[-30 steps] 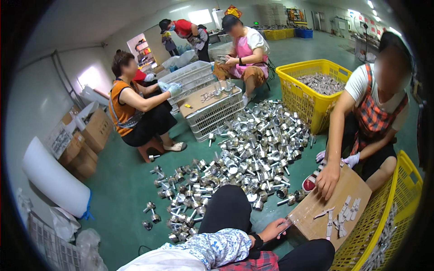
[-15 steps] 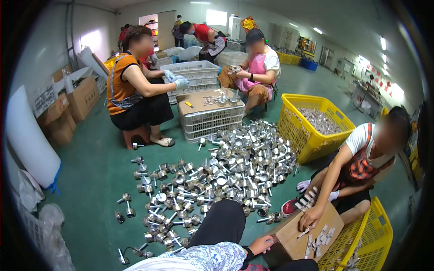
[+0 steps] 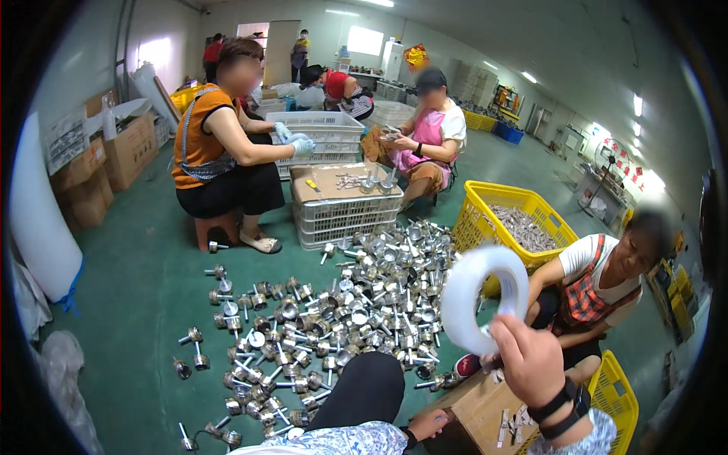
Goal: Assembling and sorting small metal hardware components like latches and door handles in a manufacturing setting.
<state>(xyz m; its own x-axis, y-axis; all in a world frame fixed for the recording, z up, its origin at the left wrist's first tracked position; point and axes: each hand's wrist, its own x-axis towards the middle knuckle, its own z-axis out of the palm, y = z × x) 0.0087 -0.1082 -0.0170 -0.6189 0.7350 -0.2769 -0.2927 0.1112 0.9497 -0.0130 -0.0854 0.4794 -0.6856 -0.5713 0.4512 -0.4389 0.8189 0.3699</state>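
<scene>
My right hand (image 3: 528, 362), a dark band at its wrist, is raised over the cardboard box (image 3: 478, 406). Its fingers pinch the lower rim of a wide roll of clear tape (image 3: 464, 299), held upright. Low in the middle, my left hand (image 3: 429, 424) has its fingers curled at the box's left edge; the fingertips are partly hidden. Small flat metal pieces (image 3: 516, 425) lie on the box top, partly covered by my right forearm. Left of the box spreads a large heap of round metal parts with stems (image 3: 356, 311).
A yellow crate (image 3: 474, 199) full of small metal pieces stands behind the heap; another yellow crate (image 3: 618, 390) is right of the box. A co-worker (image 3: 599, 280) sits at the right. Two more people sit by stacked grey crates (image 3: 345, 220) farther back.
My right hand has come into view, lifting the roll of tape above the box. The co-worker's hand has drawn back from the box top. My left hand stays at the box edge.
</scene>
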